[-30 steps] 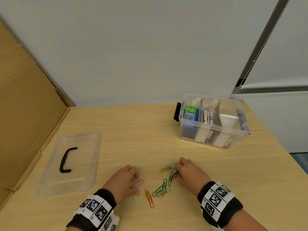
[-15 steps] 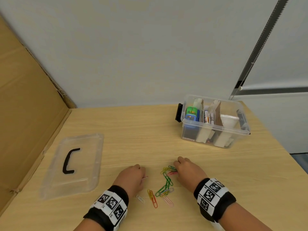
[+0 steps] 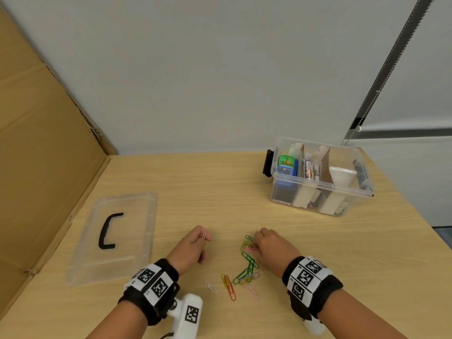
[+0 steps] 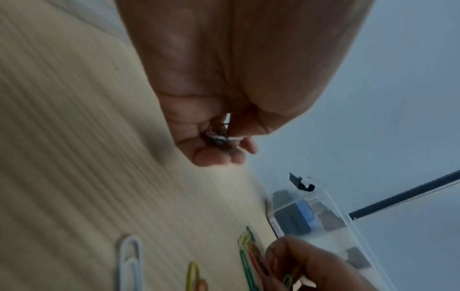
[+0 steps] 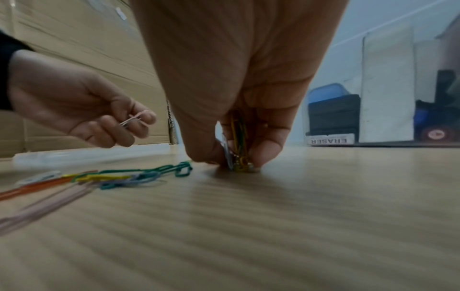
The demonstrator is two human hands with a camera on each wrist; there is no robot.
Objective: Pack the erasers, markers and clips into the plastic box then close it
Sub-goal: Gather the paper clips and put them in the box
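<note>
Several coloured paper clips (image 3: 245, 271) lie loose on the wooden table between my hands. My left hand (image 3: 193, 245) is lifted a little off the table and pinches a pink clip (image 3: 203, 235) in curled fingers; the right wrist view shows that clip (image 5: 132, 120) in its fingertips. My right hand (image 3: 271, 248) presses down on the table and pinches a bunch of clips (image 5: 239, 141) upright between thumb and fingers. The open plastic box (image 3: 320, 189) stands at the back right with erasers (image 3: 286, 165) and markers (image 3: 311, 171) inside.
The clear lid (image 3: 115, 236) with a black handle lies flat at the left. A cardboard panel (image 3: 41, 143) walls the left side. The table's right edge runs near the box. A white clip (image 3: 210, 287) lies apart from the pile.
My left hand has lifted the pink clip off the table and moved forward. My right hand has gathered clips at the far end of the pile.
</note>
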